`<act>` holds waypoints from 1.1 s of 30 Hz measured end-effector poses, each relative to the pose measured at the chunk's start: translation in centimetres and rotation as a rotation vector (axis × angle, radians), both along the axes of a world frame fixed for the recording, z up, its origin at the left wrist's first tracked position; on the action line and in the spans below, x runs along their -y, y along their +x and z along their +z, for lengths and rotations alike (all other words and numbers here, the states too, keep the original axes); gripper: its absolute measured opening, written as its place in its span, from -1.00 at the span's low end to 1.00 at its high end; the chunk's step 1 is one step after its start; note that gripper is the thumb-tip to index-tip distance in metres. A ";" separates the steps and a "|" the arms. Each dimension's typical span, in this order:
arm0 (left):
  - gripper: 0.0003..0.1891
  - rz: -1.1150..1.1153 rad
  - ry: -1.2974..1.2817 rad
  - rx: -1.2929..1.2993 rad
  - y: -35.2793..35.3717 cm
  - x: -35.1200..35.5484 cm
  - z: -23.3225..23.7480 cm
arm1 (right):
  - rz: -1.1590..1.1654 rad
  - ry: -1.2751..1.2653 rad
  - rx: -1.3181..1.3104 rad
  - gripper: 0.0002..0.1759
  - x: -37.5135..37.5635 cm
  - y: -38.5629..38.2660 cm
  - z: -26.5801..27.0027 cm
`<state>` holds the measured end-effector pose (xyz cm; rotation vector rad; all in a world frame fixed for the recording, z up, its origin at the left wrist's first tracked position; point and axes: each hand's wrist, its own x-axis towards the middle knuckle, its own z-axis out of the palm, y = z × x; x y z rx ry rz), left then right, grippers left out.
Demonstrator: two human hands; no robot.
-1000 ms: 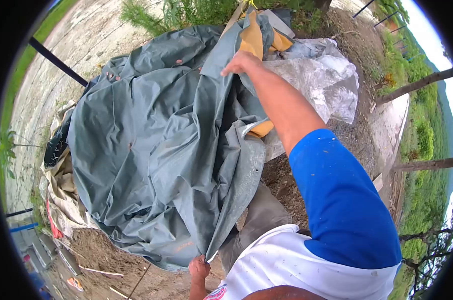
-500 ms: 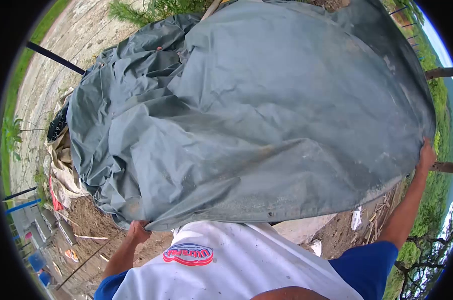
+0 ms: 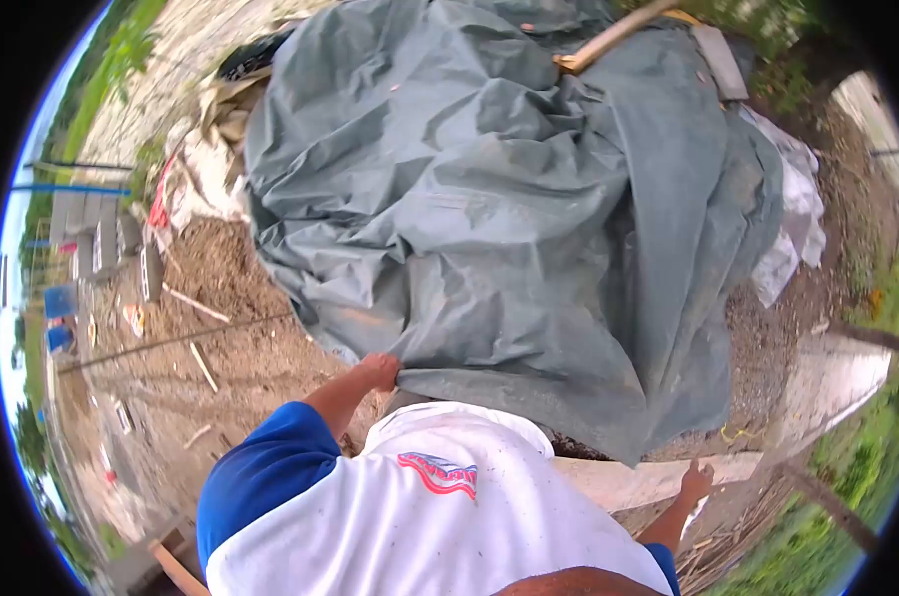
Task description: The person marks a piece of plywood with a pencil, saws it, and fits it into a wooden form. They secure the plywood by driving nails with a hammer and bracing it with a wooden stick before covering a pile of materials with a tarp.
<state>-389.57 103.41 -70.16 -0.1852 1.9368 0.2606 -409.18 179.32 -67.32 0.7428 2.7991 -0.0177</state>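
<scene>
A large grey-green tarp [image 3: 514, 228] lies crumpled in folds over a heap hidden beneath it. At its near left edge my left hand [image 3: 380, 371] is closed on the hem. My right hand [image 3: 698, 481] is off the tarp, low on the right and a short way from the tarp's near corner. Its fingers look apart, with nothing visible in them. A pale wooden pole [image 3: 618, 35] and a grey block [image 3: 719, 62] rest on the far part of the tarp.
White plastic sacking [image 3: 789, 199] shows past the tarp's right side, and pale sacks [image 3: 206, 184] past its left. Concrete blocks [image 3: 104, 241] and blue containers [image 3: 60, 318] stand farther left. Loose sticks [image 3: 203, 368] lie on the dirt. A pale slab [image 3: 623, 480] runs along the near right.
The tarp's right side has dropped from its raised, spread position and now hangs in folds. My right hand has let go of it and moved down. My left hand still grips the hem.
</scene>
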 end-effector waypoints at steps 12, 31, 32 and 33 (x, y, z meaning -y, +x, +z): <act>-0.77 0.601 -0.081 -0.428 14.2 -1.3 -9.5 | 1.471 -0.345 0.018 0.06 71.4 -12.2 -0.9; -0.65 1.661 0.181 -0.013 31.7 -23.9 -5.4 | 1.629 -0.391 0.831 -0.39 76.5 -1.4 -15.4; -0.67 1.785 0.154 -0.014 33.2 -26.0 -4.7 | 1.634 -0.367 0.872 -0.40 76.4 0.4 -14.0; -0.69 1.912 0.122 -0.015 33.7 -27.2 -3.3 | 1.642 -0.344 0.914 -0.40 76.7 1.7 -12.7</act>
